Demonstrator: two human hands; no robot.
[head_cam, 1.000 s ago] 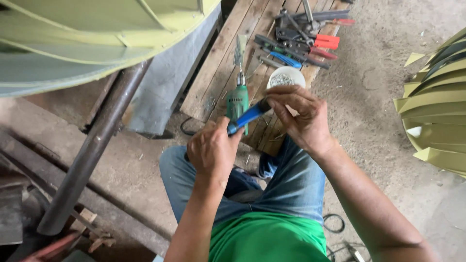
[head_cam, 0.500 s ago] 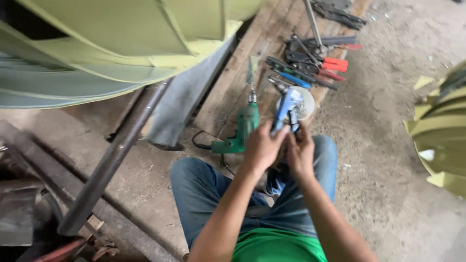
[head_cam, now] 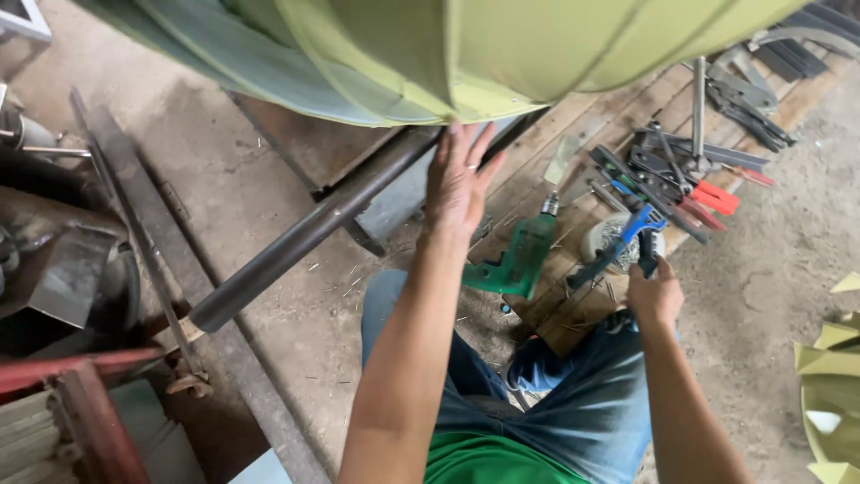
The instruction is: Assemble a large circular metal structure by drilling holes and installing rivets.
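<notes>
My left hand (head_cam: 459, 184) is stretched forward with fingers spread, its fingertips touching the lower edge of a large pale green sheet-metal piece (head_cam: 430, 49). My right hand (head_cam: 654, 291) grips a blue-and-black hand riveter (head_cam: 627, 240) by its handles, held over my knee above the wooden boards (head_cam: 555, 170). Between my two hands a green electric drill (head_cam: 515, 258) lies on the boards. I sit in blue jeans and a green shirt.
Pliers and cutters with red and blue handles (head_cam: 681, 179) lie on the boards beyond the drill, beside a small round container (head_cam: 609, 235). A dark steel pipe (head_cam: 305, 237) slants across the concrete floor. Scrap metal (head_cam: 63, 269) sits left; more green pieces (head_cam: 829, 385) lie right.
My hands have come apart. The left hand left the riveter and reached up to the green sheet-metal edge; the right hand keeps the riveter. The view has swung left.
</notes>
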